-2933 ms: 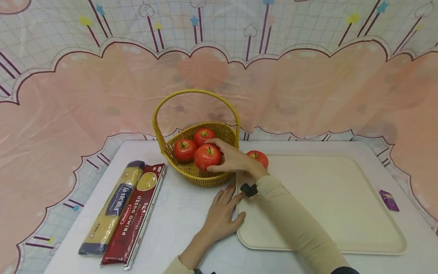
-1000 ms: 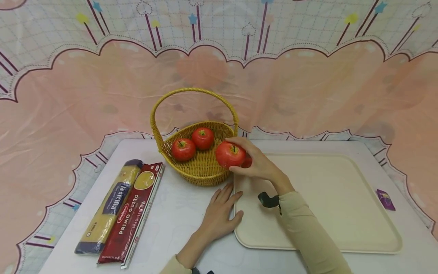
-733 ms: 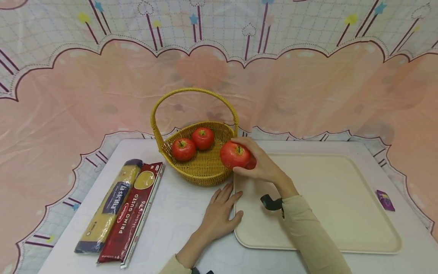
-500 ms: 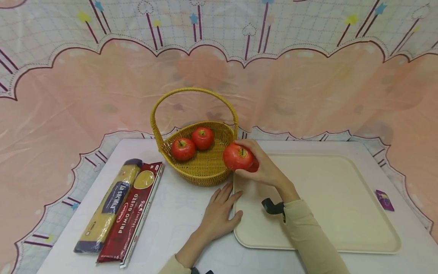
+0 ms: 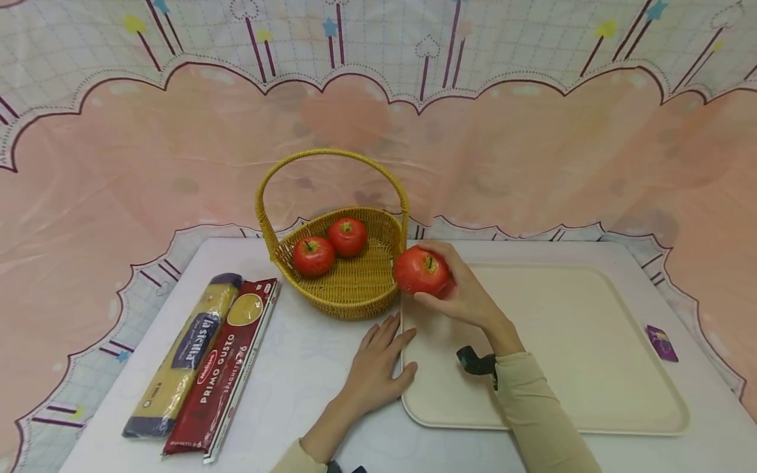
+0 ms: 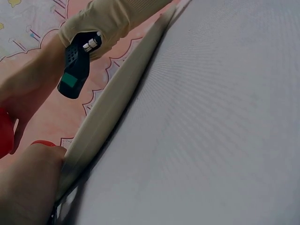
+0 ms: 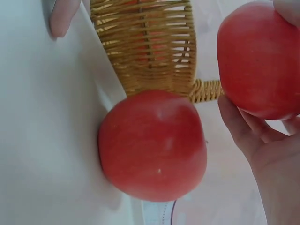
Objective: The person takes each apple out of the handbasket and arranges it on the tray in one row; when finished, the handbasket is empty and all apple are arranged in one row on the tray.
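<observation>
My right hand (image 5: pixel 467 292) grips a red apple (image 5: pixel 417 270) between thumb and fingers, just right of the wicker basket (image 5: pixel 349 309) and over the back left corner of the cream tray (image 5: pixel 550 348). Another apple (image 7: pixel 152 145) sits at the tray's edge in the right wrist view, apart from the held one; in the head view it is mostly hidden behind it. Inside the basket rest two more apples, one at the left (image 5: pixel 313 256) and one at the back (image 5: pixel 347 237). My left hand (image 5: pixel 372 374) lies with extended fingers on the table, thumb and fingertips at the tray's left edge.
On the table's left side lie a yellow-and-blue pasta pack (image 5: pixel 183 358) and a red spaghetti pack (image 5: pixel 221 368), side by side. A small purple packet (image 5: pixel 662 343) lies right of the tray. The basket's tall handle (image 5: pixel 331 152) arches upward. A patterned cloth (image 5: pixel 532 164) hangs behind.
My right hand has lifted the apple out of the basket and carried it right, over the tray's corner, drifting slightly further right recently. The left hand has stayed in place.
</observation>
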A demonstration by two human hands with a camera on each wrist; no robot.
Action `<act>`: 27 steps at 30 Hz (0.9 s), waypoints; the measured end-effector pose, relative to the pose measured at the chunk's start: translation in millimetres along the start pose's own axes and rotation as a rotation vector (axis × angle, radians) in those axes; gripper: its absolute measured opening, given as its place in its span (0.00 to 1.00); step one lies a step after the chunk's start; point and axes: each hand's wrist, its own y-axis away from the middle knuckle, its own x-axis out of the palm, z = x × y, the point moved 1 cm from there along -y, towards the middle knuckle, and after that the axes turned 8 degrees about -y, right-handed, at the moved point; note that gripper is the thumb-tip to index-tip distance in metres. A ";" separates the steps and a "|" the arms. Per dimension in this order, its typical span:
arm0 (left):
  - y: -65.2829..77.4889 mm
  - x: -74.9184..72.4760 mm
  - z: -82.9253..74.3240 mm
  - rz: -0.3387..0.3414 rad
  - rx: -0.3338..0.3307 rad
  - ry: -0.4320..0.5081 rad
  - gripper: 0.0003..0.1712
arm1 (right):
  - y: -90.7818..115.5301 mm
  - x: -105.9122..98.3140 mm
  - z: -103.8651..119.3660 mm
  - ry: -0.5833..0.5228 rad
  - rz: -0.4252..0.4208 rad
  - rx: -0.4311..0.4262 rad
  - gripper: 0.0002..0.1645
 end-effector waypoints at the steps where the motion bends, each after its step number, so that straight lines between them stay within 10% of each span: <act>1: 0.1 0.1 0.3 0.003 -0.002 0.003 0.31 | 0.9 -1.0 -0.5 0.002 -0.009 0.013 0.48; 27: 1.2 -1.2 -0.7 0.015 -0.007 0.014 0.31 | 12.0 -24.8 -10.8 0.037 -0.152 0.077 0.49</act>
